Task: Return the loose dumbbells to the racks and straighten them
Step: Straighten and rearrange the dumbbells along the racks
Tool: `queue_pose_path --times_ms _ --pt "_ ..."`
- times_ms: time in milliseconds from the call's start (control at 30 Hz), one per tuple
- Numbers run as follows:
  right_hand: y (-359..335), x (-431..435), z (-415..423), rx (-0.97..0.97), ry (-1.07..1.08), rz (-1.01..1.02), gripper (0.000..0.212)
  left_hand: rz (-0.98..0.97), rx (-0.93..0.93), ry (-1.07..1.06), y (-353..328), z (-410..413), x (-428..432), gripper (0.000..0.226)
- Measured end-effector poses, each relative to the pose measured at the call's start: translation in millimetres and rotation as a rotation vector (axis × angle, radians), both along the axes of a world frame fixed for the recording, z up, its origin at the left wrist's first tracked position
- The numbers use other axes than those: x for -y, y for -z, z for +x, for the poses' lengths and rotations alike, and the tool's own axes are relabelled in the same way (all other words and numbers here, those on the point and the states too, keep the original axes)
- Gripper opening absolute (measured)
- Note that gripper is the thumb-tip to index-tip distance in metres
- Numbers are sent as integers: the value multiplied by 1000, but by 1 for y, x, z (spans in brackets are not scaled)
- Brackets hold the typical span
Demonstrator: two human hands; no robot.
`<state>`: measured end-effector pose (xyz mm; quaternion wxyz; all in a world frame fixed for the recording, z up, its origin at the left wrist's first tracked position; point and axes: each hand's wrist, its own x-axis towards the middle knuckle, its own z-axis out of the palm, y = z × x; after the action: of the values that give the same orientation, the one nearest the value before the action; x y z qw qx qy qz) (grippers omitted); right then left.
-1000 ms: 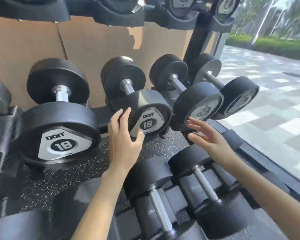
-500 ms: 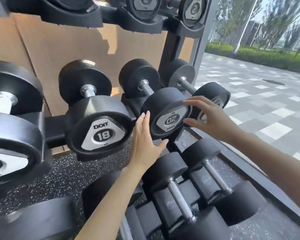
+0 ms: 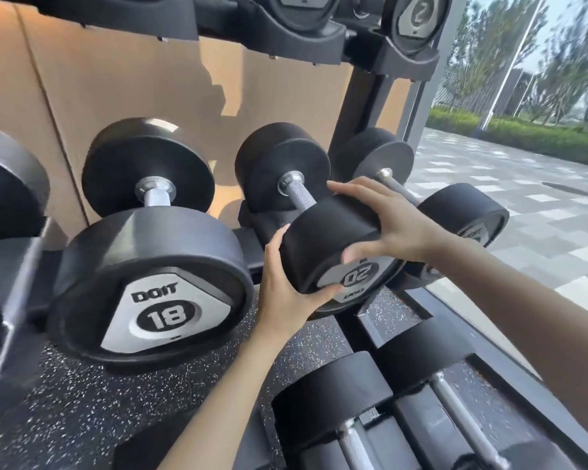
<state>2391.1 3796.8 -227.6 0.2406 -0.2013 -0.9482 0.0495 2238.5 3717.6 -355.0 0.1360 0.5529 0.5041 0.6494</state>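
Observation:
A black dumbbell marked 20 (image 3: 323, 245) lies in the middle rack tier, its label upside down. My left hand (image 3: 286, 286) cups the near head from the lower left, thumb under its rim. My right hand (image 3: 391, 225) grips the same head from the upper right, fingers over the top and thumb on the face. To its left rests a dumbbell marked 18 (image 3: 157, 286); to its right another dumbbell (image 3: 462, 215) sits partly behind my right hand.
The rack upright (image 3: 370, 96) rises behind the 20. An upper tier holds more dumbbells (image 3: 418, 18). The lower tier carries two dumbbells (image 3: 333, 401) near my forearms. Speckled rubber floor (image 3: 82, 401) lies below; a window (image 3: 523, 147) is on the right.
Both hands moved from hovering near the 18 and 20 dumbbells onto the near head of the 20 and closed on it. The view shifted right and closer.

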Motion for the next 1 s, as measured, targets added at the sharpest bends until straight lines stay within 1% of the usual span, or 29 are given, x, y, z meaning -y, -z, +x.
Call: queue_pose_path --times_ms 67,167,267,500,600,700,767,833,900,933,967,1000 --pt "0 -6 1 28 -52 20 102 12 20 13 3 -2 -2 94" --pt "1 -13 1 -77 -87 -34 95 71 -1 -5 6 -6 -7 95" --pt "7 -15 5 -168 -93 -93 88 101 -31 -40 4 -6 -9 101" --pt "16 -23 11 -351 -113 -225 82 -18 -161 -54 -21 -8 2 99" --pt "25 -27 14 -446 -121 -328 79 -69 -229 -61 -33 -8 4 101" --pt "36 -32 19 -560 -93 -422 80 -128 -384 -86 -53 -5 5 107" --pt "45 -33 20 -660 -92 -449 81 -182 -483 -106 -67 -5 3 110" --pt "57 -35 20 -775 -85 -472 76 -259 -623 -127 -84 -3 -3 111" --pt "67 -37 20 -864 -82 -536 76 -276 -743 -187 -93 3 -7 112" --pt "70 -37 20 -871 -92 -567 78 -239 -737 -209 -91 6 -7 110" --pt "69 -37 20 -843 -98 -571 78 -173 -677 -214 -86 9 -6 107" --pt "66 -35 21 -790 -90 -558 78 -98 -572 -207 -77 12 -4 101"
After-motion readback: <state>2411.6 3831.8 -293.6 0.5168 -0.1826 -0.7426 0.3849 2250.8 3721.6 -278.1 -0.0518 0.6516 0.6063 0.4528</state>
